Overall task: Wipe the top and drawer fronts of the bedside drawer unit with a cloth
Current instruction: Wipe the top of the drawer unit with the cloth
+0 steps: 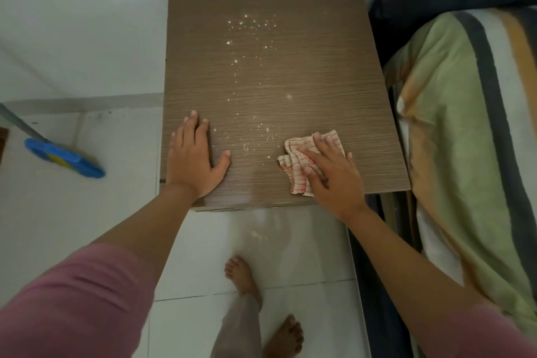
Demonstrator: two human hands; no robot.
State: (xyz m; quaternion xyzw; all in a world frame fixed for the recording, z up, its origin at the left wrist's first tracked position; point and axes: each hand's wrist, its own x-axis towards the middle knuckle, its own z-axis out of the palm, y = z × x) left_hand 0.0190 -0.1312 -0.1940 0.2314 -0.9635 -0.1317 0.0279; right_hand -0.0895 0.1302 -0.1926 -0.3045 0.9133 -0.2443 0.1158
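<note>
The bedside drawer unit (305,73) shows its brown wood-grain top from above, sprinkled with white crumbs and dust down the middle. My left hand (194,160) lies flat and empty on the front left of the top, fingers apart. My right hand (331,171) presses a crumpled white cloth with red stripes (296,166) onto the front right of the top. The drawer fronts are hidden below the top's front edge.
A bed with a striped green, orange and grey cover (465,139) stands close on the right. A blue broom head (62,157) rests on the white tiled floor at left. My bare feet (244,276) stand on the tiles before the unit, near a few fallen crumbs (257,234).
</note>
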